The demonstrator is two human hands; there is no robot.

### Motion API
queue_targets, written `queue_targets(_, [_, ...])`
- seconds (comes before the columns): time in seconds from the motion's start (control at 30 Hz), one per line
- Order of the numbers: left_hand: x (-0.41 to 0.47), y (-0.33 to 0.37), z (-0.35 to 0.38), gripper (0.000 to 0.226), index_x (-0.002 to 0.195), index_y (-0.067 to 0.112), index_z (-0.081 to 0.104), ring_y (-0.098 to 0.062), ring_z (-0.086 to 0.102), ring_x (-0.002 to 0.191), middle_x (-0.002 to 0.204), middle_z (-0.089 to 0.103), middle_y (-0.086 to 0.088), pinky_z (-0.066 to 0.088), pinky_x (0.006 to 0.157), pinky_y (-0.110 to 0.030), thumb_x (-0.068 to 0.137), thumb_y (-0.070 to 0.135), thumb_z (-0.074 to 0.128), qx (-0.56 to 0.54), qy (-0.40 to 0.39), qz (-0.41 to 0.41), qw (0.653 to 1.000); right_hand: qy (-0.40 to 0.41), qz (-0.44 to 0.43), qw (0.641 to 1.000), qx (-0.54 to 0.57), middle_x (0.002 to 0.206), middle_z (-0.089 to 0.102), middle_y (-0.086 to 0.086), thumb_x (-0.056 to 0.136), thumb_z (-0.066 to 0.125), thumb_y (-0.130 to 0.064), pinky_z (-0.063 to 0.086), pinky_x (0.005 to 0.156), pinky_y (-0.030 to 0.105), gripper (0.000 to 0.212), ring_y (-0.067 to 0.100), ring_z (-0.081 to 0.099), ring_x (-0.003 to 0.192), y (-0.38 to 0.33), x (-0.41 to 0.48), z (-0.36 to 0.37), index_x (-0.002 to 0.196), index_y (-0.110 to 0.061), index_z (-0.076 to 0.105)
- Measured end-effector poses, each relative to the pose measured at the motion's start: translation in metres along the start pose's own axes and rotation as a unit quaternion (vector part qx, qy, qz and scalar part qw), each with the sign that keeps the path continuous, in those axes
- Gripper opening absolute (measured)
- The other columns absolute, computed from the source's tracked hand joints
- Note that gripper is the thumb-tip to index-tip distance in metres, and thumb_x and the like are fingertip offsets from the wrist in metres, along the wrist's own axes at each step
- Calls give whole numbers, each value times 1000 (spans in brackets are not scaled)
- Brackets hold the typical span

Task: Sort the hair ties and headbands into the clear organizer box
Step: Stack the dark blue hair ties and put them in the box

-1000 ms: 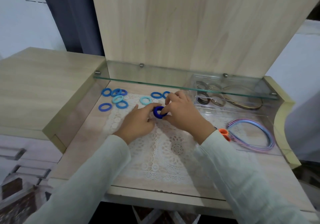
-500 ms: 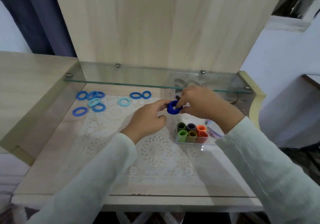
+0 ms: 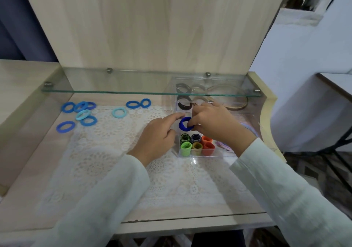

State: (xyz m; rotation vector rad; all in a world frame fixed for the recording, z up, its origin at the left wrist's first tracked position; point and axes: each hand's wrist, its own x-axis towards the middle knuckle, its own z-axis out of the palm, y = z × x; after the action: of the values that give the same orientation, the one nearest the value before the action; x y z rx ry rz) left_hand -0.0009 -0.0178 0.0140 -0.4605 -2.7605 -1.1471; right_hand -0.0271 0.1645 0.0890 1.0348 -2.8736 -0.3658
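Observation:
My right hand (image 3: pixel 213 124) pinches a dark blue hair tie (image 3: pixel 185 124) just above the clear organizer box (image 3: pixel 198 154). My left hand (image 3: pixel 156 139) is beside it with fingers loosely curled and the index tip near the tie, apart from it. The box's front compartment holds rolled stacks of green, brown, dark and orange hair ties (image 3: pixel 197 144). Dark and brown ties (image 3: pixel 184 103) and a brown headband (image 3: pixel 238 104) lie in its rear part. Several loose blue ties (image 3: pixel 82 112) lie at the far left; two more (image 3: pixel 138 103) and a light blue one (image 3: pixel 119 112) lie mid-back.
A glass shelf (image 3: pixel 114 92) juts out over the back of the desk, above the box's rear. A white lace mat (image 3: pixel 106 151) covers the desk's middle. Pastel headbands (image 3: pixel 247 130) lie behind my right wrist. The desk's raised right edge (image 3: pixel 266 117) is close to the box.
Both hands carried the dark blue tie rightward from the mat's middle to above the box. My left fingers have come off the tie. The camera view swung right.

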Motion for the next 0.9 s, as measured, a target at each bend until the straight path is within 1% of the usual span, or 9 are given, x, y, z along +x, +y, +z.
queue_targets(0.07, [-3,-3,2,60,140,33,47,-13,58,107,127,63,7,46,98,-40,84,16,36,11,26,23,999,-13,-1,1000,1,118,56,-5,94,55,-35,39,89,33,30,18,48,113,2,2,2,124,-35,61])
queue_targets(0.17, [-8,-5,5,58,138,25,50,-8,52,117,133,59,7,38,107,-37,84,7,40,32,68,66,995,-54,5,998,25,118,59,-2,94,57,-32,47,84,32,30,19,54,108,5,7,2,124,-32,63])
queue_targets(0.27, [-7,-6,8,57,138,22,49,-5,48,118,135,57,5,32,108,-31,86,1,44,47,86,88,991,-120,15,991,55,120,59,0,94,57,-26,49,86,33,32,20,56,108,7,15,1,125,-29,63])
queue_targets(0.4, [-8,-8,10,57,140,22,47,-5,45,121,138,55,5,29,108,-27,87,-1,47,51,86,86,991,-166,25,983,73,119,60,3,93,58,-19,50,90,35,33,20,57,105,7,23,1,125,-27,62])
queue_targets(0.5, [-8,-8,10,57,139,22,47,-6,46,122,137,56,4,30,107,-28,87,0,46,46,91,81,992,-186,30,978,89,121,60,6,91,58,-11,49,90,34,36,23,57,106,7,26,1,125,-23,63])
queue_targets(0.63, [-9,-7,9,56,139,21,46,-4,43,123,136,56,3,30,108,-27,87,2,43,40,89,76,992,-209,38,971,113,129,55,7,89,50,3,45,92,32,46,25,54,112,5,26,-5,128,-19,59])
queue_targets(0.73, [-10,-6,9,55,139,20,47,-7,44,124,137,56,2,29,108,-26,87,6,40,39,89,73,993,-212,48,968,122,132,52,7,90,48,2,46,95,35,47,26,52,116,4,23,-8,130,-22,58])
queue_targets(0.83, [-10,-6,10,55,139,20,46,-10,46,125,136,55,2,31,109,-29,87,8,38,39,86,68,993,-211,73,964,147,131,55,4,89,48,1,48,97,40,46,26,53,115,0,23,-9,126,-23,61])
queue_targets(0.9, [-10,-8,10,55,140,21,45,-12,45,129,138,54,1,32,111,-32,86,7,38,40,85,68,993,-220,87,956,173,129,57,3,88,47,2,48,97,38,47,25,55,114,-2,25,-10,123,-24,63])
